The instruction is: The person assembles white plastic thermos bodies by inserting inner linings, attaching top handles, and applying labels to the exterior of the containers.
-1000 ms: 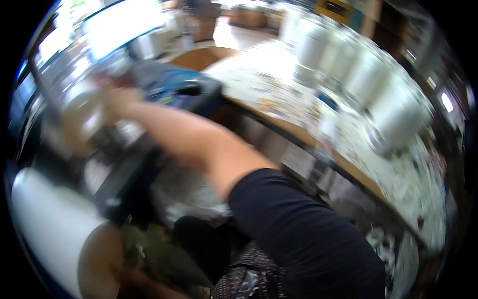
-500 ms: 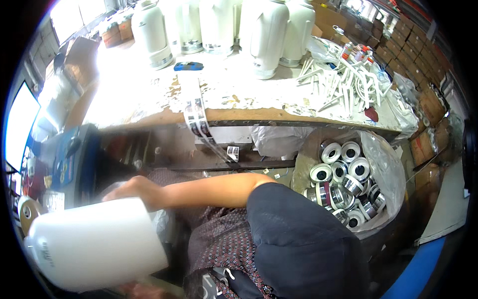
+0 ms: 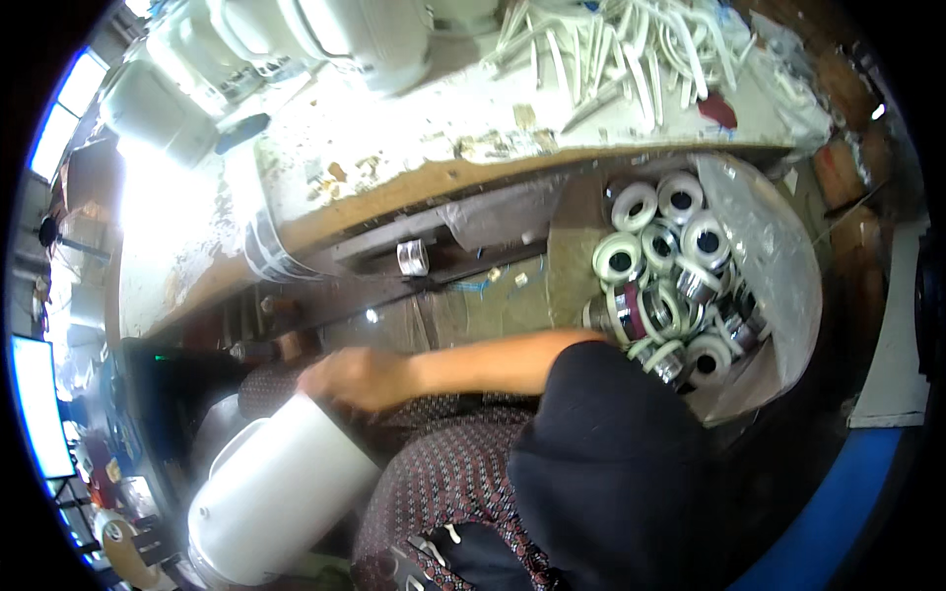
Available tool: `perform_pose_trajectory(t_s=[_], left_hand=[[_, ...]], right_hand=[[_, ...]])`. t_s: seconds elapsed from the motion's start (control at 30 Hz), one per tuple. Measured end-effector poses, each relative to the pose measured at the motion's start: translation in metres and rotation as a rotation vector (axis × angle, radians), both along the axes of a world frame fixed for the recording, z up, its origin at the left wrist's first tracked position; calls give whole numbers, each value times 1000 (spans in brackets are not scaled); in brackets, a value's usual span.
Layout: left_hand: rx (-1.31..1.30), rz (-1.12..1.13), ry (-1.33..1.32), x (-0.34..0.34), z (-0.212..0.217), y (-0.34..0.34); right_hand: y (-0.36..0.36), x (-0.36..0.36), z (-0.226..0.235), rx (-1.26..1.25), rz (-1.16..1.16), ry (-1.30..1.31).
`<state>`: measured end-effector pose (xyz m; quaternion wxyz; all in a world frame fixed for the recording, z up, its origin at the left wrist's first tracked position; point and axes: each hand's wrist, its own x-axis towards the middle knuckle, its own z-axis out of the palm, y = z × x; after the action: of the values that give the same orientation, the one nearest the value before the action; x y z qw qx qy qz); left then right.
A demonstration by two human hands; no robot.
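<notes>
Head view is now showing the right hand (image 3: pixel 357 379) gripping the smooth white plastic kettle body (image 3: pixel 276 488), tilted at seven o'clock, closer to the lap than earlier; left hand's fingers cannot be told.

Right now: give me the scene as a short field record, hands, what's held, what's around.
right hand: reaches across the lap, resting on top of the white kettle body
left hand: not in view
kettle body: tilted, low at the person's left
workbench: worn, more white kettle bodies and white handles on it
bag: clear, holds white and metal rings
</notes>
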<state>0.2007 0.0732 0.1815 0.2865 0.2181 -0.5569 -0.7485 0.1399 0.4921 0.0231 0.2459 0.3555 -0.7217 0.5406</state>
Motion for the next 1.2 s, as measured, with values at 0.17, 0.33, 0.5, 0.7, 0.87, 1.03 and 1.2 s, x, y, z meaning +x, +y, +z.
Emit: perform_pose_trajectory(t_s=[0.17,0.33,0.5,0.7,0.87,1.03,1.2], left_hand=[[-107,-76,-83,-33,25,16],[-190,-106,-158,-56,35,31],[-223,-126,-210,-65,37,43],[-174,-119,-207,-57,27,30],[-120,-122,-203,-50,15,15],[-75,-75,-143,-19,-6,-8],[-106,151,-104,60,-42,-97]], right_hand=[[191,92,-123,-87,-753,-943],[379,276,-167,1049,-1726,-1286],[381,332,-193,599,-1849,-1493],[382,289,-193,593,-1550,-2049],[402,187,-72,1135,-721,-1783],[245,47,48,724,-162,-837],[38,-51,19,-715,672,-1274]])
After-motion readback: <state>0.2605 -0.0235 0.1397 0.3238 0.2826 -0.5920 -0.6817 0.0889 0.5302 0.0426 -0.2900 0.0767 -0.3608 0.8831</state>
